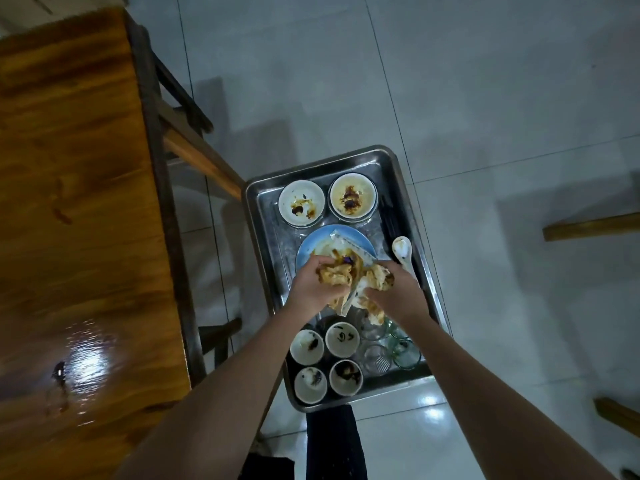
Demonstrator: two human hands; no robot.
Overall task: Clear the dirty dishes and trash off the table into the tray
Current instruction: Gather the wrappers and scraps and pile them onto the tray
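A steel tray (263, 202) stands beside the wooden table (76, 202). Over its middle, my left hand (311, 289) and my right hand (394, 292) each clutch stained, crumpled napkins (346, 275), just above a blue plate (311, 247) with scraps and a wrapper. Two dirty white bowls (301, 202) (352, 199) sit at the tray's far end. Several soiled small cups (306, 346) and clear glasses (377, 358) fill the near end. A white spoon (403, 251) lies along the right rim.
The table at left bears a dark smear (59, 370) and wet shine near its front. A wooden bench (194, 147) stands between table and tray. More bench pieces (588, 226) show at the right on the pale tiled floor.
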